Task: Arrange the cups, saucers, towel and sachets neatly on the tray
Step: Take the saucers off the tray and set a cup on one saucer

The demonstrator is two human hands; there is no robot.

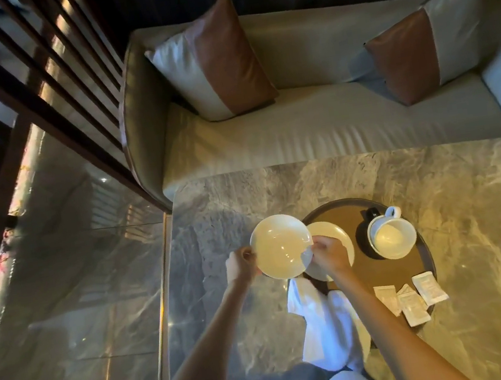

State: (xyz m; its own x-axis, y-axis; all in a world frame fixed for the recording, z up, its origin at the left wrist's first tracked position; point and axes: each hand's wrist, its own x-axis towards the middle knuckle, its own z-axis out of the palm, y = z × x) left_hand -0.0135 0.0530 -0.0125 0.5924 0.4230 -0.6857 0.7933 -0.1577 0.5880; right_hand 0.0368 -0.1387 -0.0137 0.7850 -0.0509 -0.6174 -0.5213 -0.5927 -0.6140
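Both my hands hold one white saucer (pixel 279 245) above the table, just left of the round brown tray (pixel 392 269). My left hand (pixel 240 263) grips its left rim and my right hand (pixel 330 252) pinches its right rim. A second saucer (pixel 334 236) lies on the tray's left part, partly hidden by my right hand. On the tray's right part a white cup (pixel 392 234) stands upright, and it looks nested in another cup. A white towel (pixel 330 330) hangs over the tray's near-left rim. Three sachets (pixel 411 299) lie across the near rim.
The tray rests on a grey marble table (pixel 488 220), whose left edge runs near my left forearm. Beyond the table stands a beige sofa (pixel 314 126) with two brown-and-white cushions (pixel 218 62). A dark wooden slatted screen (pixel 43 74) rises at the left over glossy floor.
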